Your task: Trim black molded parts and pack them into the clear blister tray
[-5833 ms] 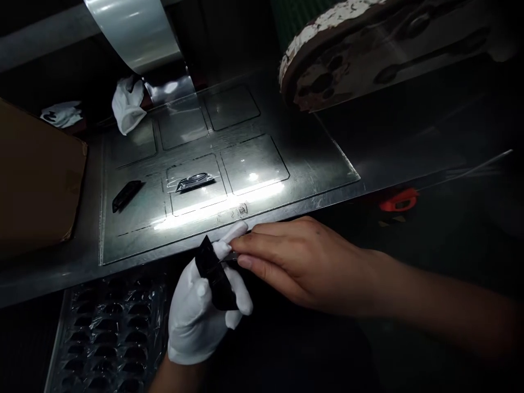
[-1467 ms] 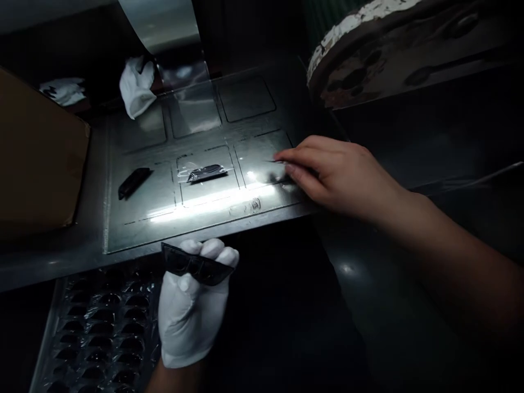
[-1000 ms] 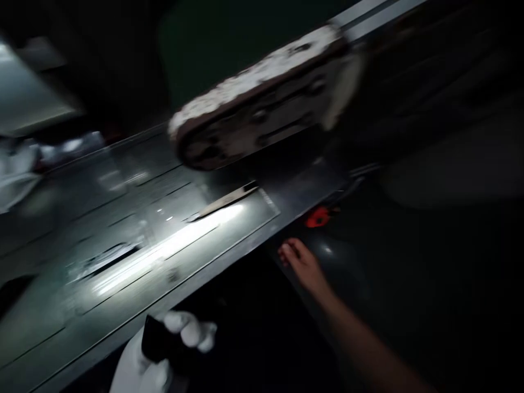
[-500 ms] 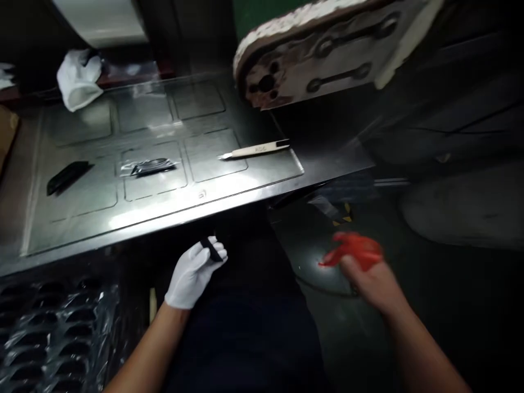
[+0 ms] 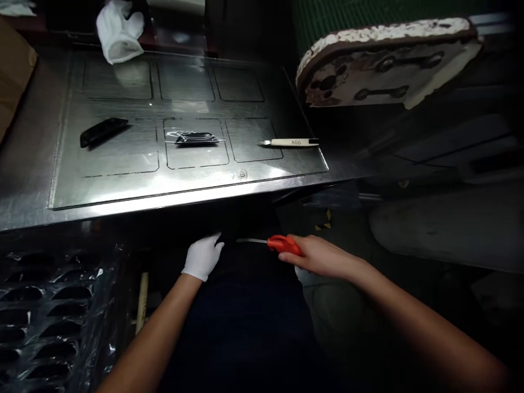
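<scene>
while the bare right hand [image 5: 317,256] grips the red-handled tool [image 5: 282,244] at lower centre, its metal shaft lies level, tip pointing left at the gloved left hand [image 5: 201,257], whose fingers look curled, though whether they hold anything cannot be told.

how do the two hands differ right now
The left hand wears a white glove; the right hand is bare. The right hand grips a red-handled tool whose metal tip points at the left hand; what the left hand holds cannot be seen. Both are below the table edge.
</scene>
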Available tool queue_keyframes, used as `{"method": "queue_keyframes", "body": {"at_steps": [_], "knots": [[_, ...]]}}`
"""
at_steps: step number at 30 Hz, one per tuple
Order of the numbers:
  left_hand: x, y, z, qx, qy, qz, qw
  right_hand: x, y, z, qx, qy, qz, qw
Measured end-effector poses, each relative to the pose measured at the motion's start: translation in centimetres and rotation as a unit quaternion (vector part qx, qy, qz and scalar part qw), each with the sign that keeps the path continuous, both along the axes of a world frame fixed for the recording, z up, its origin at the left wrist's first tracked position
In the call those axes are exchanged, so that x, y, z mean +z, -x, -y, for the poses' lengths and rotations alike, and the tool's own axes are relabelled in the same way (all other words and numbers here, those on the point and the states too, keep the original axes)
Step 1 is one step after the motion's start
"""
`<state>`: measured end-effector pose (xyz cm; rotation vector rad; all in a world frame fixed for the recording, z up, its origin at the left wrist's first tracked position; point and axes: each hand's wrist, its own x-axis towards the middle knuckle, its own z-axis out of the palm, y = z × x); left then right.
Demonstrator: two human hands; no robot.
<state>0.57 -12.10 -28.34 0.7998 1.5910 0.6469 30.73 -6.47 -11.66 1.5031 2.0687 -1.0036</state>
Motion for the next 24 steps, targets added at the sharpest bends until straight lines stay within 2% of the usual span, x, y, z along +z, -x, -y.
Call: {"method": "queue_keyframes", "body": {"at_steps": [2, 4, 8, 11, 13, 16, 18, 21, 23, 24], "knots": [[-0.1, 0.5, -0.2, -0.011, 0.005, -0.008, 1.0, 0.1, 0.4, -0.3, -0.004, -0.009, 0.018, 1.0], [0.1, 1.0, -0.6, -0.005, 0.006, -0.002, 1.0, 0.3, 0.9, -0.3, -0.003, 0.011, -0.003, 1.0], [1.9, 1.5, -1.4, 0.04, 0.003, 0.054, 0.998, 1.5, 0.2, 0.4, -0.036, 0.043, -0.081, 0.995], [4.3, 1.0, -1.8, 0.099, -0.016, 0.132, 0.986, 2.9, -2.9, 0.8, -0.076, 0.045, -0.091, 0.992], [6.4, 0.3, -1.7, 0.129, -0.018, 0.195, 0.972, 3.8, -6.0, 0.8, -0.115, 0.022, -0.1, 0.988], [10.7, -1.3, -1.0, 0.187, -0.032, 0.327, 0.926, 4.3, -10.5, 0.4, -0.197, -0.091, -0.12, 0.969], [13.7, -2.6, -0.5, 0.194, -0.096, 0.408, 0.887, 3.3, -12.7, -0.4, -0.263, -0.202, -0.135, 0.934], [16.8, -4.2, -0.5, 0.159, -0.16, 0.471, 0.853, -0.4, -14.3, -2.4, -0.338, -0.365, -0.157, 0.853], [18.0, -4.8, -0.9, 0.156, -0.17, 0.487, 0.842, -3.7, -14.2, -4.1, -0.358, -0.416, -0.176, 0.817], [18.4, -4.9, -1.1, 0.16, -0.172, 0.491, 0.839, -5.3, -13.9, -4.9, -0.36, -0.417, -0.189, 0.813]]}}
